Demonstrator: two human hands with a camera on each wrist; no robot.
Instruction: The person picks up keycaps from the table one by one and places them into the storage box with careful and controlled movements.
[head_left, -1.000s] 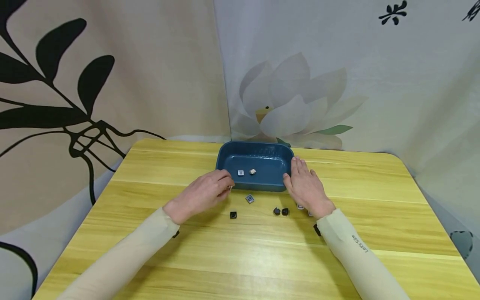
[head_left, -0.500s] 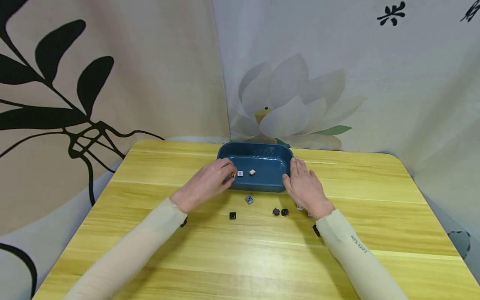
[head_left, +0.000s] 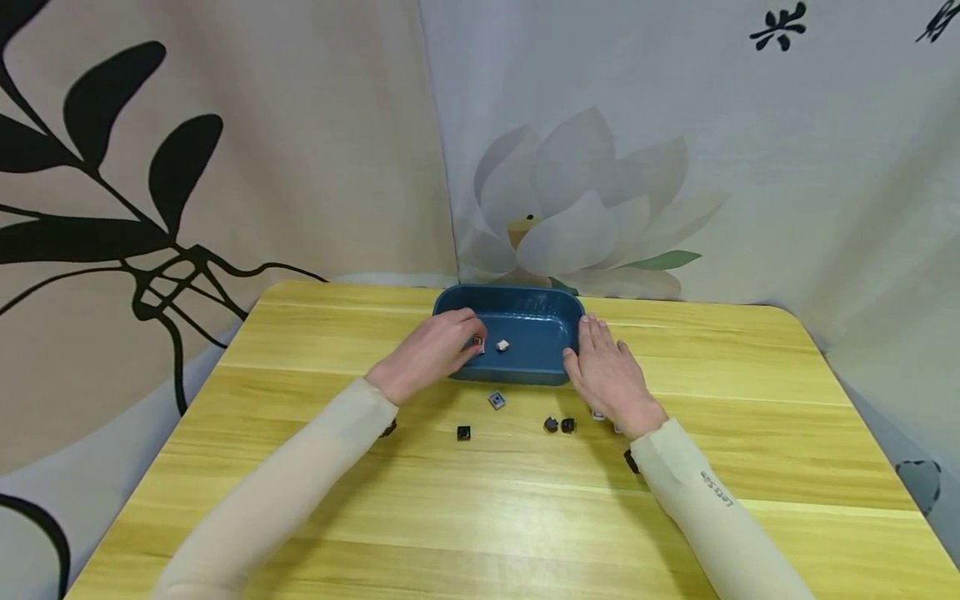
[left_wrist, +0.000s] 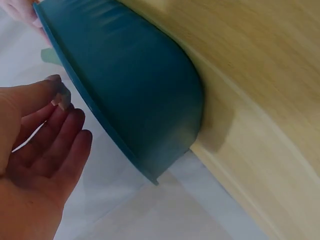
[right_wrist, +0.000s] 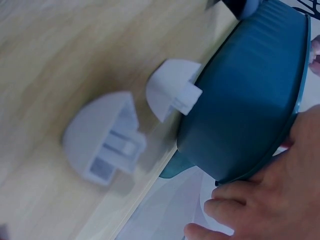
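Note:
A dark blue rectangular tray (head_left: 517, 377) stands near the table's far edge. My left hand (head_left: 427, 354) is over its left part, thumb and fingertips pinching a small brownish piece (left_wrist: 63, 96). Inside the tray, one small white piece (head_left: 502, 345) lies near the middle; another is partly hidden by the left fingertips. My right hand (head_left: 611, 377) rests at the tray's right end with its fingers straight along the rim. Below that hand, two pale plastic pieces (right_wrist: 102, 140) with rounded backs and square stems lie on the table.
In front of the tray lie a grey square piece (head_left: 497, 400), a black square piece (head_left: 464, 433) and two dark pieces (head_left: 559, 425) side by side. A printed cloth (head_left: 360, 167) hangs behind the wooden table (head_left: 480, 517).
My left hand has moved from the tray's near left corner up and right over its inside, still pinching the small piece. My right hand keeps its place on the rim.

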